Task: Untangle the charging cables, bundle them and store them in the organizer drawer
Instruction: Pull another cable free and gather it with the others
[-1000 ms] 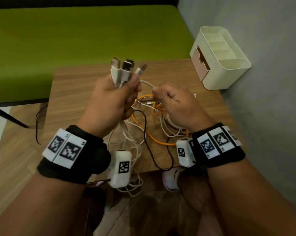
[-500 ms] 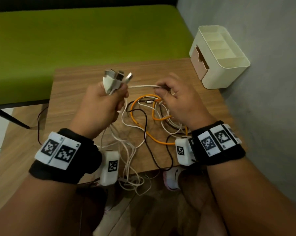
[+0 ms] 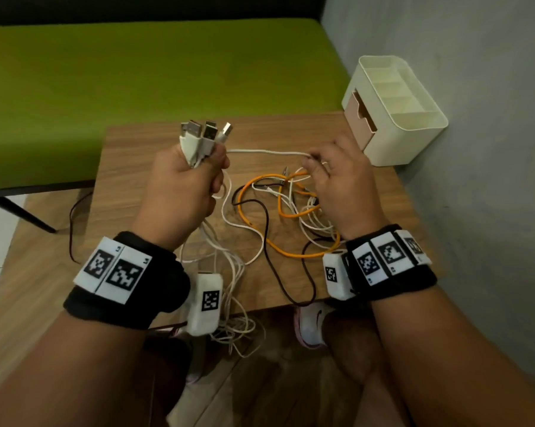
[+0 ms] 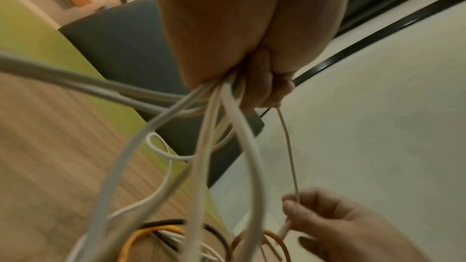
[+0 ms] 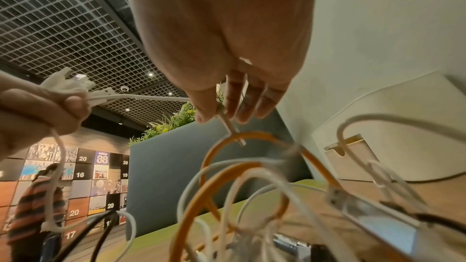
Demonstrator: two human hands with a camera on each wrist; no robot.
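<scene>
Head alone shows organizer (cream).

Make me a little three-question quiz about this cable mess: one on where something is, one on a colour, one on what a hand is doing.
1. Where is the cream organizer?
A. far right corner of the table, by the wall
B. on the green bench
C. on the floor

2. Which colour cable lies among the white and dark ones?
A. blue
B. orange
C. red

3. What is the left hand doing?
A. resting flat
B. gripping a bunch of white plug ends
C. opening the drawer

Answers:
1 A, it stands at that corner.
2 B, orange cable loops there.
3 B, plug ends stick up from its fist.
</scene>
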